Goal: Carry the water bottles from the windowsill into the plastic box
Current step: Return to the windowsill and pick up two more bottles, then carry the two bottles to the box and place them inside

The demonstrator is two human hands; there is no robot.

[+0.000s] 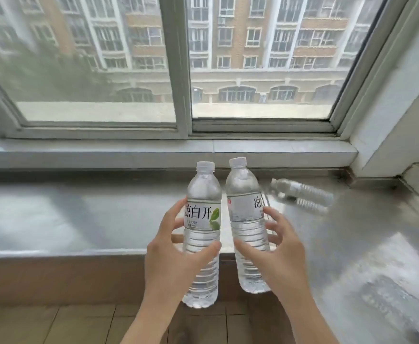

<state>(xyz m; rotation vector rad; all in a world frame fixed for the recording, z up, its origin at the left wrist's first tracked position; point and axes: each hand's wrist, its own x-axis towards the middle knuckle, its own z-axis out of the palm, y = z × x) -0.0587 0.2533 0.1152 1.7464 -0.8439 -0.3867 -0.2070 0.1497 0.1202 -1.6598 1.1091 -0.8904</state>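
I hold two clear water bottles with white caps in front of the grey windowsill (79,219). My left hand (176,256) grips the left bottle (202,219), whose label shows a green leaf, around its middle. My right hand (275,244) grips the right bottle (247,219), which tilts slightly to the left. Both bottles hang in the air, their bottoms below the sill's front edge. A third bottle (303,193) lies on its side on the sill, blurred, to the right of my hands. The plastic box is out of view.
A sliding window (178,70) with a grey frame stands behind the sill, with buildings outside. A white wall corner (397,125) closes the sill on the right. Brown floor tiles (54,324) show below the sill.
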